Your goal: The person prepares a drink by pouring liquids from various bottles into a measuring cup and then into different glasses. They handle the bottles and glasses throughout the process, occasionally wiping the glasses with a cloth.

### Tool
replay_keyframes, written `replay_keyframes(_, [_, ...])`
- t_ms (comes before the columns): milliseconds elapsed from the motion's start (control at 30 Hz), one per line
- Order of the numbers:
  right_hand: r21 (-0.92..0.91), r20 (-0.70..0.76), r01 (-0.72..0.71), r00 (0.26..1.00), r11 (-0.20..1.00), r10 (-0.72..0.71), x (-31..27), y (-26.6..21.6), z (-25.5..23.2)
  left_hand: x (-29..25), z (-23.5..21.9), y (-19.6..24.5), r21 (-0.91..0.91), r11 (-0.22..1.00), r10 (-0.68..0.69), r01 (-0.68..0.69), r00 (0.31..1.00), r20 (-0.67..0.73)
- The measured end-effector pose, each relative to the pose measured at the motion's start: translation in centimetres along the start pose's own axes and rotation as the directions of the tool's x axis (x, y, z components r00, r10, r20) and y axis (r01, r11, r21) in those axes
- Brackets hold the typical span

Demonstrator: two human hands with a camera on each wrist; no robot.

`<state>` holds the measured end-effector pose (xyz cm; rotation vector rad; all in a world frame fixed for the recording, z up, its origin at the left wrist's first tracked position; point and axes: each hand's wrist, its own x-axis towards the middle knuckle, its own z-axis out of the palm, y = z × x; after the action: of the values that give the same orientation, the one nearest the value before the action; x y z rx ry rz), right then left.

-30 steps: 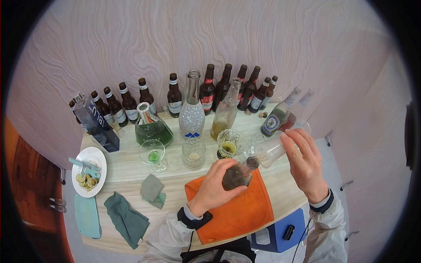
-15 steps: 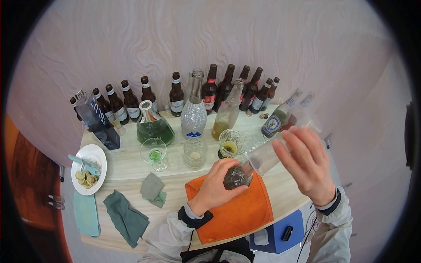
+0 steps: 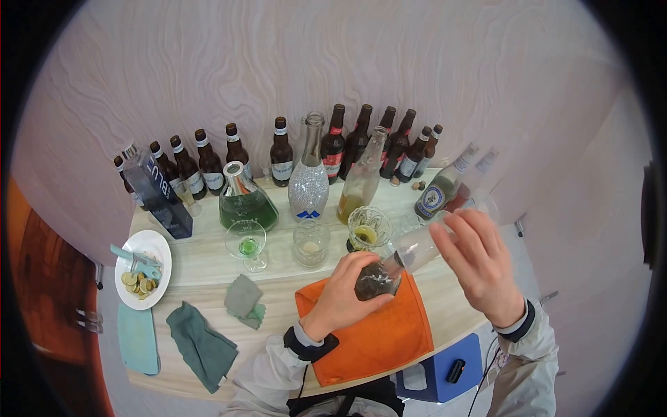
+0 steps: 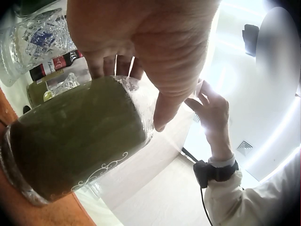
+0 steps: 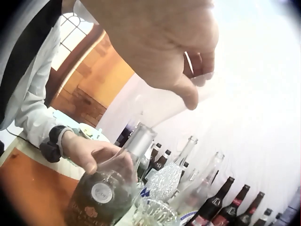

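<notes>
On an orange cloth point(image 3: 375, 333) a round decanter point(image 3: 377, 281) with dark green liquid is gripped by my left hand point(image 3: 344, 295), fingers and thumb around its upper body. The left wrist view shows the decanter point(image 4: 80, 136) close up, under the left hand point(image 4: 146, 42). My right hand point(image 3: 479, 264) holds a clear glass vessel point(image 3: 418, 250), tilted with its lower end at the decanter's neck. In the right wrist view the metallic neck point(image 5: 140, 140) meets that vessel point(image 5: 162, 109), pinched by the right hand point(image 5: 160, 42). Whether liquid flows cannot be told.
Behind stand a cut-glass cup point(image 3: 369, 228), a tumbler point(image 3: 310, 243), a stemmed glass point(image 3: 245, 240), a green flask point(image 3: 246, 208), a sparkling bottle point(image 3: 308, 189) and several brown bottles point(image 3: 281, 153). Left are a plate point(image 3: 160, 254) with lime pieces and a dark green cloth point(image 3: 201, 347).
My right hand has moved slightly right and up, then back down a little, with the vessel. The decanter's neck leans more to the right; the left hand keeps its hold.
</notes>
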<state>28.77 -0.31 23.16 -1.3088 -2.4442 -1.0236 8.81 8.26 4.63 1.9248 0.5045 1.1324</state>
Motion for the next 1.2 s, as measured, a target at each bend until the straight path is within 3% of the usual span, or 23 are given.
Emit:
replay_keyframes(133, [0.054, 0.083, -0.109, 0.991, 0.993, 0.105, -1.4, -0.5, 0.0, 0.0, -0.1, 0.1, 0.013, 1.000, -0.010, 0.010, 1.000, 0.007])
replay_keyframes(200, [0.310, 0.102, -0.422, 0.905, 0.852, 0.412, -4.0, -2.3, 2.5, 0.0, 0.2, 0.0, 0.012, 1.000, 0.006, -0.006, 1.000, 0.001])
replay_keyframes(233, [0.313, 0.093, -0.417, 0.907, 0.853, 0.410, -4.9, -2.9, 3.3, 0.0, 0.1, -0.1, 0.014, 1.000, 0.010, -0.010, 1.000, -0.007])
replay_keyframes(300, [0.501, 0.126, -0.592, 0.772, 0.632, 0.623, -7.4, -4.2, 4.8, 0.0, -0.1, 0.0, 0.027, 1.000, 0.006, -0.006, 1.000, -0.004])
replay_keyframes(367, [0.519, 0.116, -0.624, 0.729, 0.584, 0.675, -9.7, -6.4, 5.9, -0.2, -0.1, 0.4, 0.036, 0.999, -0.004, 0.003, 1.000, 0.020])
replay_keyframes(433, [0.707, 0.371, -0.701, 0.475, 0.089, 0.798, -11.0, -9.4, 6.4, -0.2, -0.6, 1.4, 0.152, 0.988, -0.030, 0.034, 0.999, -0.026])
replay_keyframes(500, [0.698, 0.416, -0.716, 0.416, 0.009, 0.808, -11.7, -12.0, 6.7, -1.3, -1.7, 2.7, 0.188, 0.980, -0.060, 0.066, 0.997, -0.040])
replay_keyframes(567, [0.690, 0.395, -0.708, 0.544, 0.151, 0.740, -11.8, -14.7, 6.3, -3.5, -2.1, 4.2, 0.228, 0.967, -0.106, 0.114, 0.993, -0.045])
replay_keyframes(633, [0.733, 0.425, -0.675, 0.548, 0.082, 0.721, -10.6, -16.2, 5.7, -5.6, -2.4, 5.7, 0.111, 0.968, -0.240, 0.226, 0.962, 0.131])
replay_keyframes(700, [0.796, 0.347, -0.570, 0.706, 0.203, 0.618, -10.2, -17.3, 6.0, -6.8, -1.6, 6.5, 0.101, 0.963, -0.259, 0.250, 0.962, 0.092])
replay_keyframes(767, [0.810, 0.349, -0.555, 0.714, 0.187, 0.607, -9.7, -17.8, 6.2, -8.1, -1.4, 5.9, 0.079, 0.950, -0.306, 0.301, 0.950, 0.067])
replay_keyframes(833, [0.809, 0.307, -0.513, 0.785, 0.287, 0.538, -9.0, -16.7, 5.9, -7.9, -1.8, 5.7, 0.066, 0.951, -0.306, 0.303, 0.952, 0.034])
replay_keyframes(900, [0.791, 0.287, -0.531, 0.761, 0.305, 0.582, -9.5, -14.8, 5.7, -8.0, -3.0, 4.5, 0.183, 0.961, -0.208, 0.205, 0.978, -0.003])
replay_keyframes(967, [0.771, 0.263, -0.545, 0.744, 0.331, 0.614, -8.9, -12.6, 5.9, -7.2, -3.6, 3.9, 0.165, 0.962, -0.215, 0.219, 0.976, -0.037])
replay_keyframes(1033, [0.771, 0.155, -0.549, 0.653, 0.322, 0.741, -7.5, -10.6, 6.3, -7.1, -3.8, 1.8, 0.153, 0.959, -0.232, 0.238, 0.971, -0.057])
replay_keyframes(1067, [0.764, 0.158, -0.559, 0.648, 0.324, 0.745, -6.4, -9.9, 6.7, -6.9, -3.8, 1.6, 0.171, 0.951, -0.255, 0.258, 0.966, -0.034])
replay_keyframes(1133, [0.857, 0.193, -0.470, 0.672, 0.210, 0.715, -3.7, -9.1, 8.1, -6.9, -3.4, 1.1, 0.182, 0.949, -0.262, 0.257, 0.965, 0.003])
replay_keyframes(1167, [0.857, 0.191, -0.469, 0.672, 0.213, 0.715, -2.6, -8.9, 8.5, -7.0, -3.4, 0.8, 0.202, 0.944, -0.271, 0.260, 0.962, 0.027])
replay_keyframes(1200, [0.885, 0.278, -0.456, 0.677, 0.091, 0.682, -1.5, -8.7, 9.0, -7.1, -3.3, 0.4, 0.200, 0.945, -0.266, 0.257, 0.964, 0.021])
